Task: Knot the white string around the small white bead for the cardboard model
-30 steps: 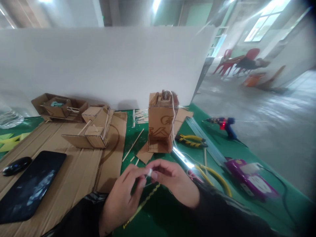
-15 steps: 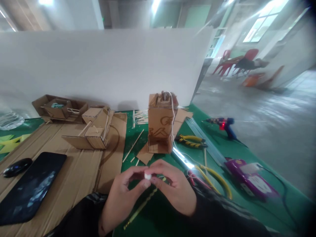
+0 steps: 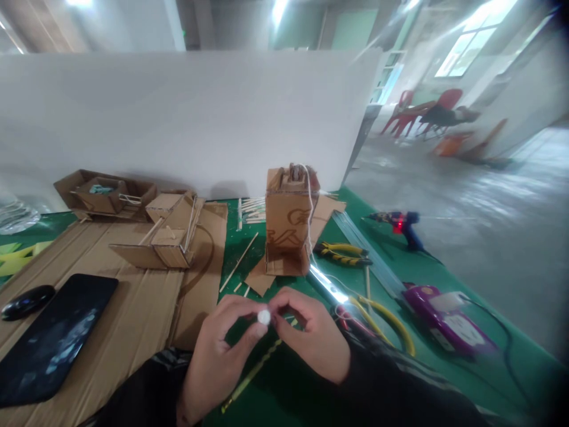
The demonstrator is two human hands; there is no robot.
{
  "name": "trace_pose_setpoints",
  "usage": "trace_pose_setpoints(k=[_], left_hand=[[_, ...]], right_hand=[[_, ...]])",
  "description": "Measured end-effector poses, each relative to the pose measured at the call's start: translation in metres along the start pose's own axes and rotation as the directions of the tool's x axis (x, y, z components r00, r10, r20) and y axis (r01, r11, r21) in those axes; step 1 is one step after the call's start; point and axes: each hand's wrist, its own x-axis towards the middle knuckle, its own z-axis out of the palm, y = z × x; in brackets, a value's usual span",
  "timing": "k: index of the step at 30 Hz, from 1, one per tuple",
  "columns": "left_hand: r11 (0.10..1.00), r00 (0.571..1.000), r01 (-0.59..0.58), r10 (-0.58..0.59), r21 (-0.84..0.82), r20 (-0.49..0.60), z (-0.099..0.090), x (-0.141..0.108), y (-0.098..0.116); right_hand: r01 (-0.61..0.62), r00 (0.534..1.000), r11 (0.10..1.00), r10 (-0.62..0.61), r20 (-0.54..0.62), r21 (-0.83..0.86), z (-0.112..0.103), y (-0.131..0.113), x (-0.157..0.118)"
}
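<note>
A small white round piece (image 3: 264,317), too small to name surely, is pinched between the thumb and index finger of my left hand (image 3: 217,344). My right hand (image 3: 311,335) is closed, thumb and index fingertip together right at the piece's edge; whether something lies between them is hidden. Beyond my hands stands an upright cardboard box model (image 3: 288,219), a white string (image 3: 311,207) hanging down its front. Under my hands a thin yellowish twisted stick (image 3: 251,379) lies on the green table cover (image 3: 284,403).
Right of the box lie yellow-black pliers (image 3: 342,254), a shiny metal blade (image 3: 329,284), yellow-handled scissors (image 3: 391,323), a glue gun (image 3: 400,220) and a purple power strip (image 3: 448,320). Leftward are cardboard models (image 3: 171,231), a phone (image 3: 57,338) and a mouse (image 3: 29,302). A white panel (image 3: 191,118) stands behind.
The white piece has turned so that its round face shows more fully. My right fingertips have shifted slightly off its front to its right edge.
</note>
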Motion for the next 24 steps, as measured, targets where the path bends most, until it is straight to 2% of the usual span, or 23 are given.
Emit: trace_pose_setpoints(k=[3, 7, 9, 12, 15, 17, 19, 24], left_hand=[[0.997, 0.999, -0.033, 0.032, 0.069, 0.006, 0.0001, -0.0017, -0.0001], [0.984, 1.000, -0.006, 0.006, 0.180, 0.000, 0.0004, -0.0025, 0.0007], [0.976, 1.000, -0.006, 0.009, 0.218, -0.012, 0.0010, -0.0023, 0.0000], [0.965, 0.999, -0.013, 0.023, 0.260, -0.036, 0.0025, -0.0018, -0.0029], [0.957, 0.998, -0.015, 0.031, 0.290, -0.050, 0.0031, -0.0013, -0.0060], [0.956, 0.998, -0.021, 0.039, 0.293, -0.056, 0.0025, -0.0010, -0.0066], [0.960, 0.997, -0.027, 0.046, 0.280, -0.064, 0.0010, -0.0008, -0.0058], [0.968, 0.997, -0.050, 0.064, 0.246, -0.049, -0.0021, -0.0007, -0.0037]], right_hand=[[-0.017, 1.000, 1.000, 0.017, -0.019, -0.009, -0.0007, 0.0015, 0.0001], [-0.039, 0.999, 0.996, 0.040, -0.018, 0.076, -0.0036, 0.0046, -0.0014], [-0.028, 0.999, 0.998, 0.030, -0.030, 0.054, -0.0054, 0.0050, -0.0027], [0.063, 0.998, 0.997, -0.064, -0.023, -0.038, -0.0064, 0.0034, -0.0051], [0.208, 0.977, 0.976, -0.204, 0.054, -0.068, -0.0047, 0.0004, -0.0074], [0.257, 0.964, 0.963, -0.251, 0.086, -0.080, -0.0034, -0.0010, -0.0082], [0.248, 0.968, 0.963, -0.242, 0.070, -0.105, -0.0033, -0.0012, -0.0084], [0.116, 0.991, 0.983, -0.125, -0.051, -0.144, -0.0068, 0.0007, -0.0076]])
